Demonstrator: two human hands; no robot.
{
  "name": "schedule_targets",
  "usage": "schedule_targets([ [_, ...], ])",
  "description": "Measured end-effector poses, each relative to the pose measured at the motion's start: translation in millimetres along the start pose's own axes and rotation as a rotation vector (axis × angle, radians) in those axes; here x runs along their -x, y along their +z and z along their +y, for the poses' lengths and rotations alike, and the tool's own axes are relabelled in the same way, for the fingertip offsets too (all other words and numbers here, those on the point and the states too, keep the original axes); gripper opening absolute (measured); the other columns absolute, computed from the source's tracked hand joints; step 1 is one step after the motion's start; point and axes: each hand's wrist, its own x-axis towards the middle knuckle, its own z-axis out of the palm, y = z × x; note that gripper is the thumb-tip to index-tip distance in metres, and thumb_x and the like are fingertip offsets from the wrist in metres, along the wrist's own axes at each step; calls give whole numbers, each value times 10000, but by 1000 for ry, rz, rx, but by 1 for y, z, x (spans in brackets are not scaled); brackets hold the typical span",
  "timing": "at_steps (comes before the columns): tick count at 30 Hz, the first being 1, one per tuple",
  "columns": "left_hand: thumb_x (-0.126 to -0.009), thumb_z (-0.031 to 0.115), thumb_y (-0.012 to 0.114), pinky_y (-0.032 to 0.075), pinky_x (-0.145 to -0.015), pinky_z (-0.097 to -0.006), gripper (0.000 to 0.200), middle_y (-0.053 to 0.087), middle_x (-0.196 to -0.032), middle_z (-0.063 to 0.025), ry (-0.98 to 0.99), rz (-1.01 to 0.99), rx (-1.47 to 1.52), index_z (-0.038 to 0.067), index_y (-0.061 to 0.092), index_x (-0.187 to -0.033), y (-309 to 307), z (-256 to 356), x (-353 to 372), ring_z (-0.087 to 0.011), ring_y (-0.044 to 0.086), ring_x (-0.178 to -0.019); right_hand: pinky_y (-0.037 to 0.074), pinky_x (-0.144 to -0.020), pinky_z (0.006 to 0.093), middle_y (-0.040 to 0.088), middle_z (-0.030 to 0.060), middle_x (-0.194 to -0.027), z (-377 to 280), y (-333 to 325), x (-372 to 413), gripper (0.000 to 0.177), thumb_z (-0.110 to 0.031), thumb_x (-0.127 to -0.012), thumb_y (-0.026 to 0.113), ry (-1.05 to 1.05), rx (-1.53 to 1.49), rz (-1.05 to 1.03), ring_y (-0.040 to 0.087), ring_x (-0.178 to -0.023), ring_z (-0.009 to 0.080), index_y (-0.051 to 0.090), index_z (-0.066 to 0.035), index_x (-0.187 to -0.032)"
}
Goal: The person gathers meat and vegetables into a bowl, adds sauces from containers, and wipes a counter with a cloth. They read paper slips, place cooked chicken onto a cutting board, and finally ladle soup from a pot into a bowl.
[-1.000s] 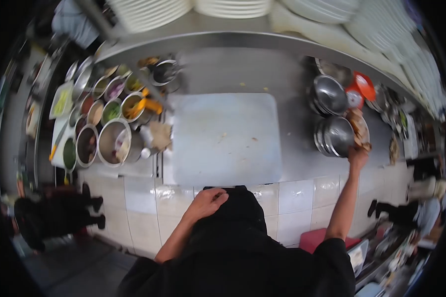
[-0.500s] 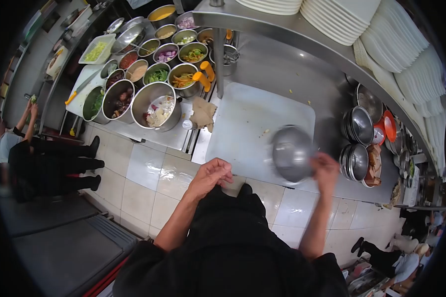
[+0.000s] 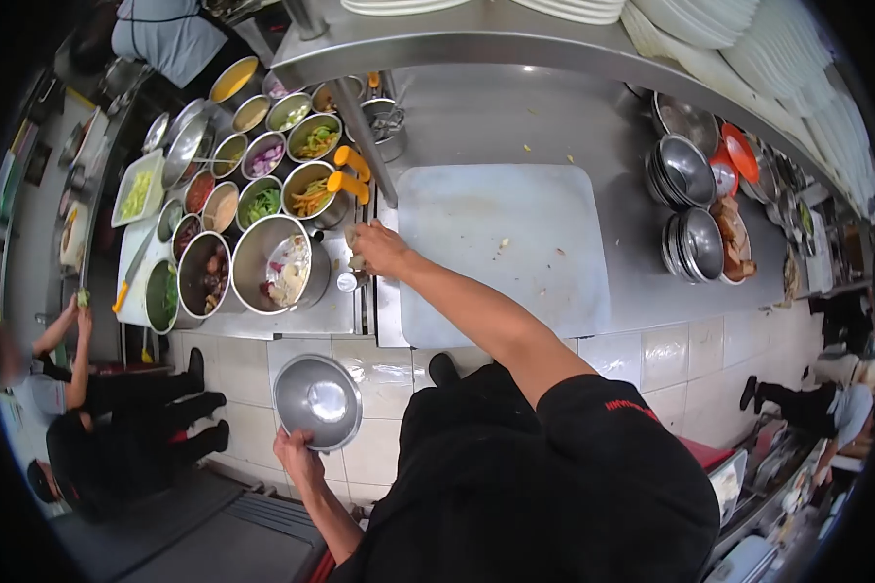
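My left hand (image 3: 299,457) grips the near rim of a metal bowl (image 3: 318,400), held out over the floor tiles with its hollow side facing me. Nothing is visible inside the bowl. My right hand (image 3: 381,250) reaches across to the left edge of the white cutting board (image 3: 501,257). Its fingers are closed on a beige cloth (image 3: 357,262), which they mostly cover. Close beside that hand stand a small white-capped container (image 3: 347,282) and a large steel pot (image 3: 311,282) with pale and reddish pieces in it.
Steel pots of cut vegetables (image 3: 261,202) crowd the left counter, near a knife (image 3: 134,267). Stacked metal bowls (image 3: 688,170) stand at right. A steel shelf (image 3: 476,39) with white plates (image 3: 690,19) overhangs the back. Co-workers (image 3: 78,374) stand at left and far right.
The bowl has passed from my right hand above the cutting board to my left hand above the floor. My right hand has swung left onto the cloth. The view has turned.
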Motion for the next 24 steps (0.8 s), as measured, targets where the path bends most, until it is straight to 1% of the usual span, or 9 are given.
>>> schedule_targets([
  [2, -620, -55, 446, 428, -410, -248, 170, 534, -658, -85, -53, -14, -28, -61, 505, -779, -7, -1, 8, -144, 492, -470, 458, -805, 388, 530, 142, -1011, 4, 2, -5, 208, -110, -660, 631, 109, -140, -19, 544, -895, 324, 616, -80, -865],
  [3, -622, -52, 443, 387, -304, -262, 123, 526, -616, -90, -32, 33, 9, -36, 488, -735, -9, -10, 5, -145, 457, -384, 461, -794, 376, 536, 157, -1000, 0, -9, 1, 226, -91, -646, 628, 183, -324, 76, 545, -908, 330, 613, -63, -870],
  [6, -621, -47, 446, 402, -333, -254, 142, 529, -620, -86, -56, 21, 12, -45, 502, -752, -5, -14, 4, -144, 468, -396, 438, -821, 355, 530, 136, -1021, -10, -80, 49, 413, -11, -644, 612, 254, -669, 431, 535, -940, 302, 513, -57, -1043],
  [10, -624, -39, 453, 402, -336, -254, 160, 532, -612, -86, -80, -31, 41, -50, 516, -772, 10, -14, -1, -148, 472, -394, 353, -937, 391, 499, 132, -1168, 39, -155, 172, 547, 47, -678, 537, 460, -103, 699, 456, -1080, 304, 449, -62, -1206],
  [11, -625, -37, 457, 403, -339, -252, 172, 534, -610, -86, -94, -77, -2, -53, 521, -784, 16, -13, -3, -146, 473, -396, 344, -934, 408, 507, 159, -1128, 71, -155, 212, 521, 13, -705, 514, 492, 19, 631, 457, -1043, 328, 449, -44, -1219],
  [12, -626, -35, 460, 404, -342, -251, 184, 536, -609, -86, -107, -126, -50, -56, 526, -796, 21, -12, -4, -144, 473, -398, 345, -908, 427, 493, 188, -1086, 76, -154, 241, 497, -18, -717, 508, 784, 193, 487, 451, -998, 347, 458, -25, -1212],
  [14, -625, -35, 463, 401, -330, -254, 155, 523, -579, -79, -103, -103, -72, -50, 526, -767, 27, -21, -9, -138, 462, -380, 347, -880, 431, 469, 205, -1040, 83, -138, 268, 507, -22, -705, 504, 849, 197, 351, 433, -983, 356, 456, 0, -1210],
  [18, -620, -32, 465, 392, -305, -263, 95, 505, -540, -62, -116, -156, -114, -27, 521, -696, 38, -27, -10, -136, 443, -348, 345, -860, 424, 448, 208, -1053, 46, -80, 250, 567, 33, -678, 487, 664, 325, 620, 428, -966, 352, 438, -32, -1239],
  [24, -615, -37, 458, 396, -302, -257, 104, 517, -549, -67, -147, -191, -143, -27, 519, -699, 59, -24, 6, -136, 455, -351, 328, -853, 459, 431, 199, -1055, 5, -47, 161, 545, 38, -643, 498, 710, 25, 771, 410, -964, 358, 459, -9, -1184],
])
